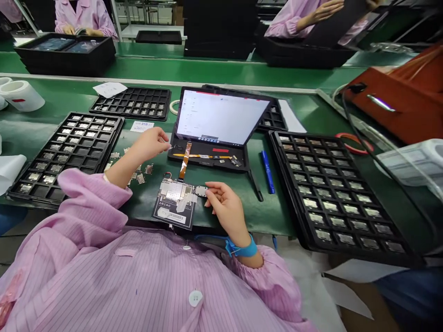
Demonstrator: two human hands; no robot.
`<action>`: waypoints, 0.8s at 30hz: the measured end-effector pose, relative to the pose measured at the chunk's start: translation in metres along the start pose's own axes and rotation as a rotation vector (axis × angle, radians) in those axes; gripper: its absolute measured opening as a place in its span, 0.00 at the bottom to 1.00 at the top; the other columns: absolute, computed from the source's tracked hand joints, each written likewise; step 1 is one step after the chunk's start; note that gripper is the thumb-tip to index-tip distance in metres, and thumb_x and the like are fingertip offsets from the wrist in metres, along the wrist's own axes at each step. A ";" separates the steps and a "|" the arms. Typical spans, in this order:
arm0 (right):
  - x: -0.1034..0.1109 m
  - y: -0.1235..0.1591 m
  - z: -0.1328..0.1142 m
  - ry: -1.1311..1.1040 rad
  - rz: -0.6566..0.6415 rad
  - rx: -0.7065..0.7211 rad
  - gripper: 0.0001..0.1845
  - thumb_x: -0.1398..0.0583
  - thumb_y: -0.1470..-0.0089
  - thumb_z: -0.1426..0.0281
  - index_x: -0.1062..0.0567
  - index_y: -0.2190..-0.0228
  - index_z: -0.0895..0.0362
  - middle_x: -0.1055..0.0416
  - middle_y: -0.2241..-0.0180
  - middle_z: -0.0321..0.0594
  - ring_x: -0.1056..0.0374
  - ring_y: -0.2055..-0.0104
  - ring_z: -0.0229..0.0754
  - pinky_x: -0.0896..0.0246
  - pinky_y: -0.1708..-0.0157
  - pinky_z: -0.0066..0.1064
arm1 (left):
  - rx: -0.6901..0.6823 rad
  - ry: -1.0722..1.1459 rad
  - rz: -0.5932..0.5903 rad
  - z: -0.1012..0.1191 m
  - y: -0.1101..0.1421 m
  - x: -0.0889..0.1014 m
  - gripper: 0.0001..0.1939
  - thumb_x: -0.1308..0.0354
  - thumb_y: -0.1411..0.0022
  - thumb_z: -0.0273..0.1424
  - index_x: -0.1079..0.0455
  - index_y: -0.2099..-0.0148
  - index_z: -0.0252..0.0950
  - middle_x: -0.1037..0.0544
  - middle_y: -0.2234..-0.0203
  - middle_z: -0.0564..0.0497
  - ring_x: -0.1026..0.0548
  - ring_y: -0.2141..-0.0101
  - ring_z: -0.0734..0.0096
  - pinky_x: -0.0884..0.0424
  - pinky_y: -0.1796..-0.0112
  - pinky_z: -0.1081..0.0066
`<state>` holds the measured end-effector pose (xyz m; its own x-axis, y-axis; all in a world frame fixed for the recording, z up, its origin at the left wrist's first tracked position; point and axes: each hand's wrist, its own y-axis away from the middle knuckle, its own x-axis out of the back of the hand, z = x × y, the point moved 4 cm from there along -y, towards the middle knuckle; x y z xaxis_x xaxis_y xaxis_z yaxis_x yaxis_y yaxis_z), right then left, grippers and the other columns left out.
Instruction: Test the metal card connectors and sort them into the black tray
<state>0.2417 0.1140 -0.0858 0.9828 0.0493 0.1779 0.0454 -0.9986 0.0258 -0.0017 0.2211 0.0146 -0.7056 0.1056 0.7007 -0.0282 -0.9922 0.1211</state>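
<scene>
My right hand, a blue strap on its wrist, pinches the edge of a small silver module. That module meets the right side of a circuit board on a black battery-like block with white labels. An orange flex cable runs from the board up to a lit display, which leans in a black tray. My left hand hovers left of this tray, thumb and fingers closed together; whatever is between the tips is too small to name. Several loose modules lie under my left forearm.
Compartment trays of modules stand at left, back left and right. A blue marker lies right of the display. White rolls and an orange box flank the bench. Two people in pink sit across it.
</scene>
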 end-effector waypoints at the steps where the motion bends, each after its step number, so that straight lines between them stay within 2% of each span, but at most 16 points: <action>1: 0.000 0.000 0.000 0.000 -0.001 0.002 0.16 0.39 0.44 0.61 0.28 0.57 0.58 0.30 0.70 0.38 0.32 0.76 0.35 0.42 0.86 0.23 | 0.012 -0.015 0.000 -0.002 -0.010 -0.006 0.08 0.38 0.43 0.26 0.33 0.60 0.35 0.23 0.73 0.51 0.25 0.71 0.69 0.35 0.71 0.70; 3: 0.000 0.000 0.001 0.002 -0.003 0.003 0.16 0.39 0.44 0.61 0.28 0.57 0.58 0.30 0.69 0.38 0.32 0.76 0.36 0.42 0.86 0.23 | 0.020 -0.049 0.014 -0.007 -0.024 -0.016 0.11 0.37 0.43 0.27 0.34 0.59 0.35 0.23 0.72 0.51 0.25 0.70 0.68 0.35 0.69 0.69; 6: 0.000 0.001 0.000 -0.003 -0.004 0.004 0.16 0.39 0.44 0.61 0.27 0.57 0.58 0.30 0.69 0.38 0.32 0.76 0.35 0.42 0.86 0.23 | 0.031 -0.114 0.034 -0.016 -0.031 -0.025 0.14 0.34 0.45 0.30 0.35 0.59 0.36 0.24 0.70 0.50 0.26 0.68 0.65 0.36 0.69 0.68; 12: 0.000 0.000 -0.001 -0.009 -0.002 0.004 0.16 0.39 0.45 0.62 0.27 0.58 0.58 0.30 0.69 0.38 0.32 0.76 0.36 0.42 0.85 0.23 | 0.068 -0.222 0.105 -0.025 -0.029 -0.022 0.20 0.31 0.49 0.41 0.34 0.61 0.37 0.23 0.66 0.47 0.26 0.65 0.60 0.37 0.68 0.67; 17: -0.001 0.000 -0.002 -0.007 -0.001 0.010 0.16 0.40 0.44 0.62 0.27 0.57 0.58 0.29 0.69 0.38 0.32 0.76 0.36 0.43 0.85 0.24 | 0.029 -0.278 0.205 -0.014 -0.021 -0.012 0.14 0.45 0.36 0.43 0.30 0.65 0.37 0.23 0.67 0.47 0.26 0.65 0.63 0.36 0.66 0.66; 18: -0.001 0.000 -0.002 -0.006 -0.001 0.011 0.16 0.40 0.44 0.62 0.27 0.58 0.58 0.29 0.69 0.38 0.32 0.76 0.36 0.43 0.85 0.24 | 0.028 -0.295 0.205 -0.011 -0.019 -0.011 0.15 0.46 0.36 0.43 0.30 0.67 0.37 0.23 0.69 0.47 0.26 0.66 0.63 0.36 0.67 0.66; 22: -0.001 0.001 -0.003 -0.005 -0.001 0.013 0.16 0.40 0.45 0.62 0.27 0.58 0.58 0.29 0.69 0.39 0.31 0.76 0.36 0.43 0.85 0.24 | 0.060 -0.384 0.139 -0.006 -0.016 -0.016 0.14 0.38 0.43 0.40 0.29 0.74 0.37 0.25 0.77 0.46 0.26 0.70 0.60 0.36 0.69 0.65; 24: -0.001 0.001 -0.004 -0.003 0.000 0.020 0.15 0.40 0.44 0.62 0.27 0.58 0.58 0.29 0.69 0.39 0.31 0.76 0.35 0.42 0.85 0.24 | 0.069 -0.424 0.106 -0.005 -0.016 -0.019 0.15 0.38 0.43 0.41 0.29 0.76 0.37 0.26 0.79 0.46 0.26 0.70 0.58 0.36 0.69 0.64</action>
<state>0.2403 0.1133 -0.0824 0.9834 0.0498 0.1747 0.0495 -0.9988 0.0061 0.0084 0.2348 -0.0043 -0.3491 0.0357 0.9364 0.0860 -0.9938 0.0699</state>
